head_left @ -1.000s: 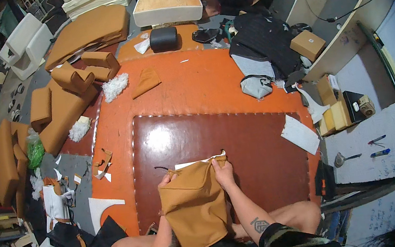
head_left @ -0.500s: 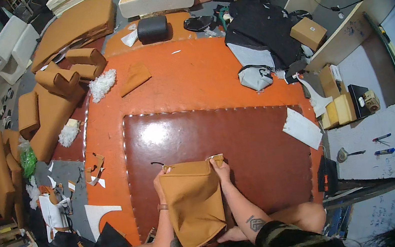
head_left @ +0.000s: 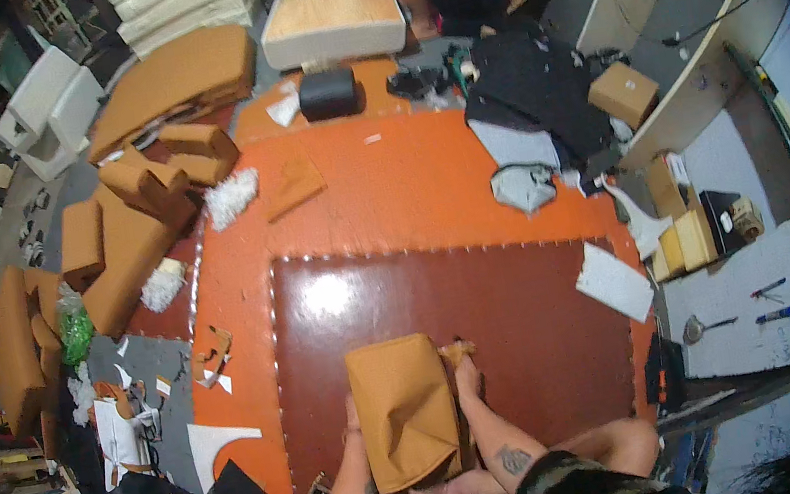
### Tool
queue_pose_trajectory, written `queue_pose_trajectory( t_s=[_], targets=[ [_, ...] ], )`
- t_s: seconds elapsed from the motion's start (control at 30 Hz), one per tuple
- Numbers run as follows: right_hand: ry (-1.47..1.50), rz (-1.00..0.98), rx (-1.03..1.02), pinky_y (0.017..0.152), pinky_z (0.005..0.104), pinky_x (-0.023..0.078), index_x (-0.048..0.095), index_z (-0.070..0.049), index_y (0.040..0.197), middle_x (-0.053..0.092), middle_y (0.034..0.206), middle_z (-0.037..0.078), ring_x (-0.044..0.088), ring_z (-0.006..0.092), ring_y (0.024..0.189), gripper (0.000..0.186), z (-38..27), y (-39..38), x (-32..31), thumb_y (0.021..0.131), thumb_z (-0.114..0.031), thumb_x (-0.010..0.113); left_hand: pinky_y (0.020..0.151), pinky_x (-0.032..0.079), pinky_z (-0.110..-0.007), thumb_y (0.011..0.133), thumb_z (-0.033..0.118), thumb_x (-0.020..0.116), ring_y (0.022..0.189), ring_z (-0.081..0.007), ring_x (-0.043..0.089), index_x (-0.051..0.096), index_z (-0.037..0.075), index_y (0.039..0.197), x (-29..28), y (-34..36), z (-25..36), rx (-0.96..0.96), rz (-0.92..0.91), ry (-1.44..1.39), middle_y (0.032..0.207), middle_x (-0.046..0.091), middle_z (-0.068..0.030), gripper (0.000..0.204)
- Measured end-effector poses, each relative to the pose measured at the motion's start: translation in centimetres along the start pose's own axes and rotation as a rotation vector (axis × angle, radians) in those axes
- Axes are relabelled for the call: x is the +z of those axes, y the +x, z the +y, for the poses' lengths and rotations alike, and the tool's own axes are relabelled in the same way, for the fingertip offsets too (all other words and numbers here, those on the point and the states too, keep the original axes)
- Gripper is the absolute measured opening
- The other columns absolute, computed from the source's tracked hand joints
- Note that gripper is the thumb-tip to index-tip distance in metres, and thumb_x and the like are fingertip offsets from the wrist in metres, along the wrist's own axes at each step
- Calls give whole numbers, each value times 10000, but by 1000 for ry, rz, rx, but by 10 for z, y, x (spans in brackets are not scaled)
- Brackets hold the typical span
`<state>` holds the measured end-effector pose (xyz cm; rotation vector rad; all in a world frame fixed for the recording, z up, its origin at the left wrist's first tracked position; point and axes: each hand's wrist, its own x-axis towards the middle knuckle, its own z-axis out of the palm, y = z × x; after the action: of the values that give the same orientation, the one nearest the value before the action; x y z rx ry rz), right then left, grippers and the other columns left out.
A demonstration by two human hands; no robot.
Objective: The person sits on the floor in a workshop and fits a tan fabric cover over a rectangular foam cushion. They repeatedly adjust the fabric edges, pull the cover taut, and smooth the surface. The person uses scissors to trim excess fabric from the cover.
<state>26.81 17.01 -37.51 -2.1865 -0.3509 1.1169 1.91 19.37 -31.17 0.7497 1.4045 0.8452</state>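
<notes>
Flat, white, curved offcut (head_left: 205, 444): left of left hand (head_left: 351, 416) | left hand: mostly behind tan, boxy, leather-like cover (head_left: 397, 393), its grip cannot be told | cover: between both hands, lower face buckled | right hand (head_left: 467, 376): fingers closed on cover's right-edge flap | risk: uneven pull may skew or crease the slack cover

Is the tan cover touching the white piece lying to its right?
Apart. The head view shows a stretch of maroon mat between the tan cover and the white piece.
</notes>
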Motion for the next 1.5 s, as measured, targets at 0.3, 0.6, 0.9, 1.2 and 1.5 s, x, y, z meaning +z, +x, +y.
queue_pose_trajectory(
  t_s=[0.3,0.6,0.9,1.2,1.5],
  targets=[
    [-1166,-454,-706,1128,474,431,400,-63,1546,480,1484,306,520,423,1354,725,97,-83,-69,878,-169,660,647,519,-301,1037,334,609,806,-106,636,711,28,1196,27,-81,17,-290,-18,-242,978,744,-45,360],
    [-453,-475,-591,986,480,515,729,-91,1225,702,1240,219,668,389,1162,435,-107,-145,-148,1009,-383,489,669,536,-329,1034,359,567,865,-158,668,671,31,1253,33,-124,60,-440,-125,-171,1040,738,-70,408],
    [-326,-268,-786,901,390,556,726,-72,1253,772,1091,170,744,265,1008,353,-84,-214,-142,934,-218,682,892,525,-476,1022,504,516,1015,-392,703,686,8,1111,32,-149,31,144,413,216,1073,735,-246,532],
    [-252,-43,-1040,850,413,554,756,-54,1174,750,1007,197,727,300,922,283,-55,-212,-111,903,-115,701,859,583,-422,932,466,722,1004,-317,750,666,21,1266,10,-201,81,422,264,424,1039,768,-192,559],
    [-385,159,-1022,852,538,532,685,-80,1235,725,1044,228,687,431,988,307,-70,-204,-98,1026,-250,538,958,546,-405,1007,301,663,1036,-339,700,635,-59,1305,40,-275,177,644,-42,180,1094,716,-224,468]
  ],
)
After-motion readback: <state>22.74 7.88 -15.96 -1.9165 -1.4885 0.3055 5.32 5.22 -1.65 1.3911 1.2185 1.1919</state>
